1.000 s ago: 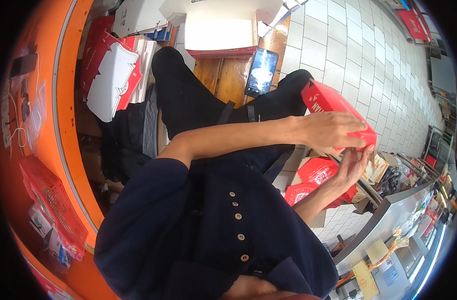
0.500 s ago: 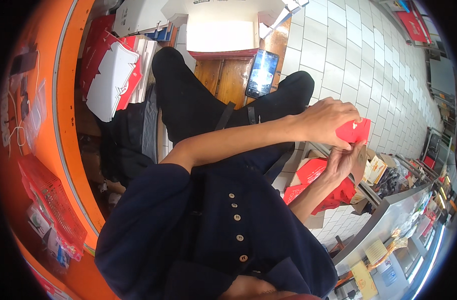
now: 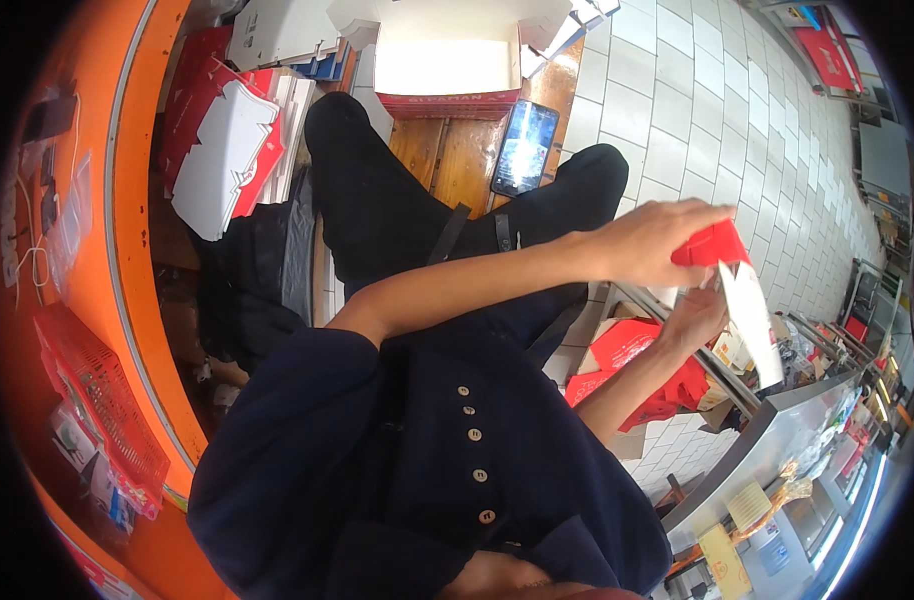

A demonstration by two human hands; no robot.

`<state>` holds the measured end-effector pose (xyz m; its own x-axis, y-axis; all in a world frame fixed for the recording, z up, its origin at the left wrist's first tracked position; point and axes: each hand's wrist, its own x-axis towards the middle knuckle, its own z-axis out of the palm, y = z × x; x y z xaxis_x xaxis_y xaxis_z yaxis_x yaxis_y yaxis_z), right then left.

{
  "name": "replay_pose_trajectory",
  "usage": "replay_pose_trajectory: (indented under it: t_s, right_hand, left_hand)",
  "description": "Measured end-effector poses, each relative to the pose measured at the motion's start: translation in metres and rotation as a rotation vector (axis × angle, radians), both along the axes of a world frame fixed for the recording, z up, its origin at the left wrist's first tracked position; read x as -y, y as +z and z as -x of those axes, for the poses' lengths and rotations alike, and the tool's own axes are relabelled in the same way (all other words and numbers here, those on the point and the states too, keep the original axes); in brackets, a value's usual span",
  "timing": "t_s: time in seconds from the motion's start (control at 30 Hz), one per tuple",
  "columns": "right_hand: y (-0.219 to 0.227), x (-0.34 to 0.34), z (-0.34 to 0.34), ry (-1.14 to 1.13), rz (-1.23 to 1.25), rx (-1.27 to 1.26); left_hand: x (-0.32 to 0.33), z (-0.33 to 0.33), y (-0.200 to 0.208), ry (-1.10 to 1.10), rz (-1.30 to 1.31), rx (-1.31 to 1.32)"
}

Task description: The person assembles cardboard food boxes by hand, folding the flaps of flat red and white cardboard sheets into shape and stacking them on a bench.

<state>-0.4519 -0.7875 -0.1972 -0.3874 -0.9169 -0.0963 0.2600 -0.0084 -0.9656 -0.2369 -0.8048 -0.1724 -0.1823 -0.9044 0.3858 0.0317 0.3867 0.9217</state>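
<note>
Off to the right of my knees, a small red cardboard carton [image 3: 714, 244] is held up in the air. A long panel with a white inner face [image 3: 751, 325] hangs down from it to the right. My left hand [image 3: 662, 240] reaches across my lap and grips the carton's red side from the left and above. Just below, my right hand [image 3: 694, 318] is against the carton's underside with its fingers curled; they are blurred and partly covered by the carton.
A white-lined open box [image 3: 447, 68] and a phone [image 3: 525, 148] rest on the wooden bench [image 3: 417, 150]. Flat red-and-white cardboard blanks [image 3: 227, 155] are stacked at the left. Below my right arm are red cardboard pieces [image 3: 627, 345]. A red basket [image 3: 102, 405] sits on the orange counter.
The carton has tilted, and its long panel has swung outward to show a white face. My right hand has shifted slightly right; my left hand still grips the red part.
</note>
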Motion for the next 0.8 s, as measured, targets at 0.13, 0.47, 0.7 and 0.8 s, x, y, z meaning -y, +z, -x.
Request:
replay_pose_trajectory:
  t_s: [0.13,0.47,0.7,0.8]
  right_hand:
    - [-0.006,0.012,0.011,-0.222,-0.031,-0.437]
    - [-0.006,-0.005,0.001,0.102,-0.033,0.067]
    - [-0.009,-0.004,0.031,0.211,-0.091,-0.186]
    - [0.007,-0.003,0.033,0.013,-0.174,-0.448]
  left_hand:
    - [0.009,-0.014,-0.007,-0.033,-0.014,-0.126]
    - [0.0,0.014,-0.03,0.279,0.019,-0.049]
    - [0.001,0.014,-0.032,0.509,-0.063,-0.241]
    - [-0.004,0.008,-0.027,0.453,0.095,-0.035]
